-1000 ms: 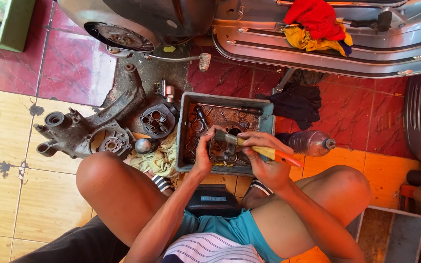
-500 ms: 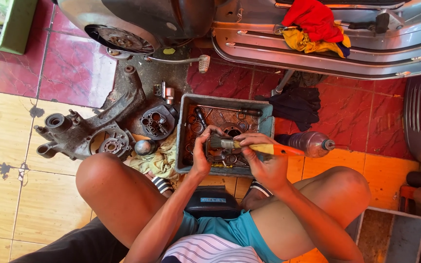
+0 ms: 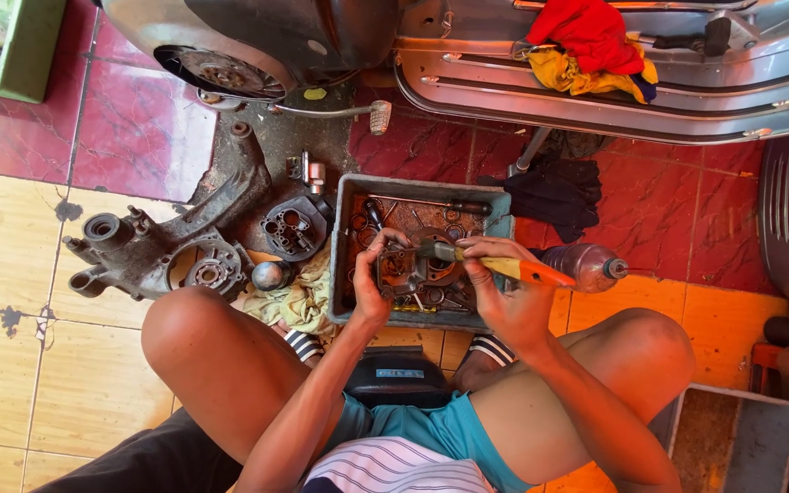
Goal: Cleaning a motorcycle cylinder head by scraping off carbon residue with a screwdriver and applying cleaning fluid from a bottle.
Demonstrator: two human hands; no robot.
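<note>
I sit low over a grey parts tray filled with rusty metal pieces. My left hand grips a small dark engine part and holds it above the tray. My right hand holds a brush with a yellow and orange handle, whose head lies against the top of that part. Both knees frame the tray, and a small dark stool sits under me.
A greasy engine casing and a round cover lie left of the tray beside a dirty rag. A plastic bottle lies to the right. A silver scooter body with cloths stands behind. A green crate is top left.
My right hand has drawn the brush a little across the part held by my left hand. The view has shifted slightly; the tray and the parts around it stay put.
</note>
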